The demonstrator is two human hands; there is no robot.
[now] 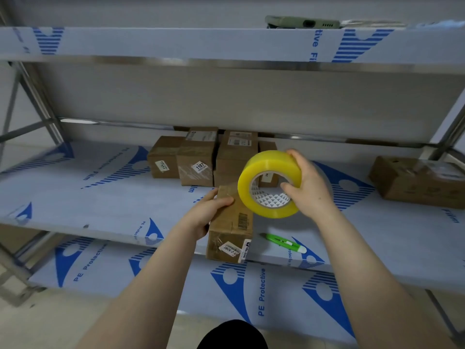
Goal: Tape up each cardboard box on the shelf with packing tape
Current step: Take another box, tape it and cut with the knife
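Tape roll [270, 162] sits gripped between right fingers [297, 156].

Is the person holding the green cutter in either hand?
No, the green cutter lies on the shelf, while the right hand holds the tape roll and the left hand grips a cardboard box.

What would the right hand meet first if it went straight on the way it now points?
Probably the cluster of boxes at the back: the right hand, gripping the tape roll, points toward them. Depth is unclear.
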